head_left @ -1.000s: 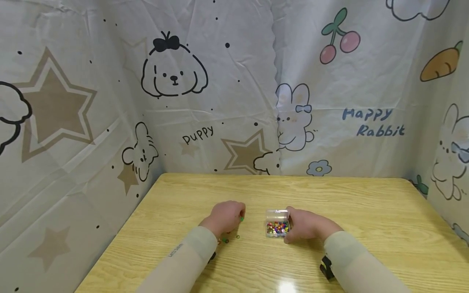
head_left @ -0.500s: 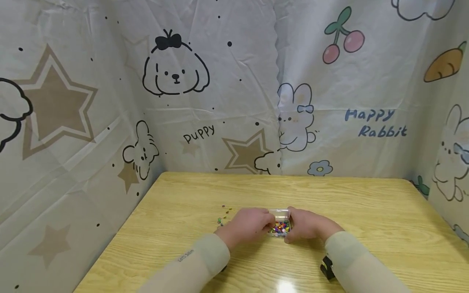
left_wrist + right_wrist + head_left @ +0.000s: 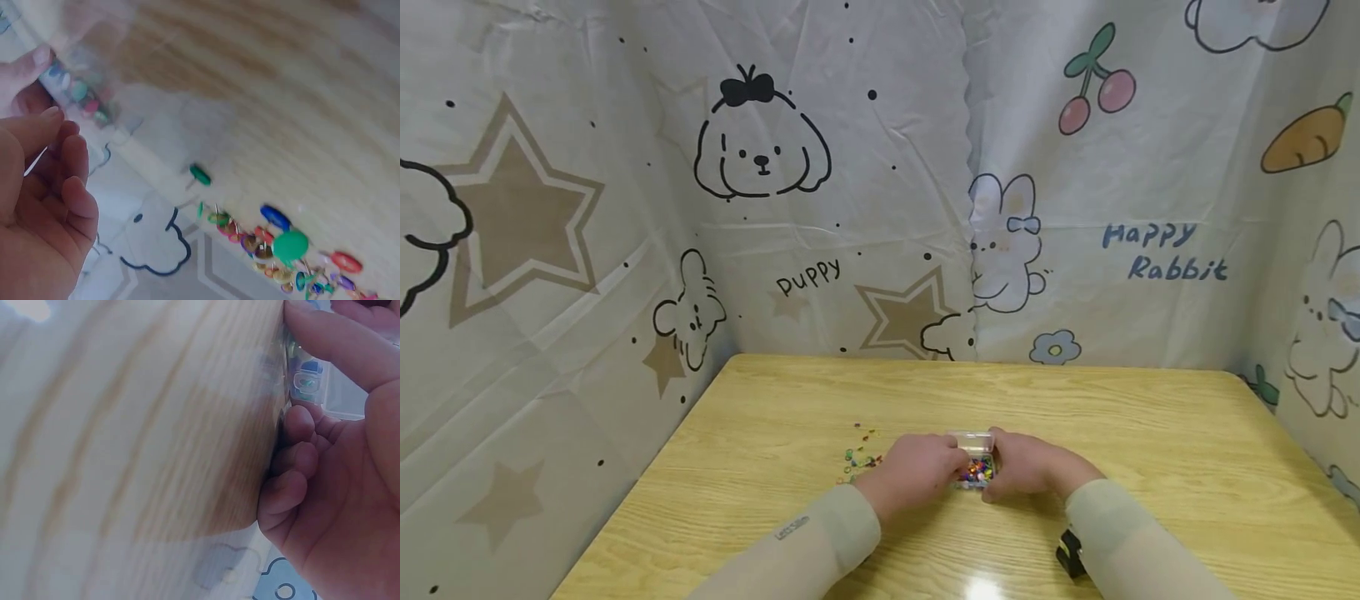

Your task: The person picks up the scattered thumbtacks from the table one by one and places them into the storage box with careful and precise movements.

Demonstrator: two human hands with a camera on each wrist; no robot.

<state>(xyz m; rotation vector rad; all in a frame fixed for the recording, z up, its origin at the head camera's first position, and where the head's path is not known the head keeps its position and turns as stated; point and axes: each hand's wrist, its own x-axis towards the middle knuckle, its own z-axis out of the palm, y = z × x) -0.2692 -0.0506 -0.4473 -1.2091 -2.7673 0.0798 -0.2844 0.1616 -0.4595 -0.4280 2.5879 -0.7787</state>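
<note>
A small clear plastic box (image 3: 973, 442) with its lid up stands on the table, filled with colourful thumbtacks (image 3: 981, 473). My right hand (image 3: 1028, 467) grips the box's right side, thumb in front and fingers behind. At its left side, my left hand (image 3: 917, 471) reaches over the box opening with the fingertips bent inward. In the left wrist view the thumb and fingertips of the left hand (image 3: 53, 187) come close together; I cannot tell whether a tack is between them. Loose thumbtacks (image 3: 290, 245) in green, blue, red and gold lie in a scattered group left of the left hand.
The wooden table (image 3: 1112, 408) has a patterned cloth (image 3: 805, 242) hanging behind it and along both sides. One green tack (image 3: 200, 174) lies a little apart from the loose group. A black wrist device (image 3: 1070, 554) shows under the right sleeve.
My left hand has moved right from the loose tacks, where a green one showed at its fingers, to the box, uncovering more tacks. The right hand keeps its grip on the box.
</note>
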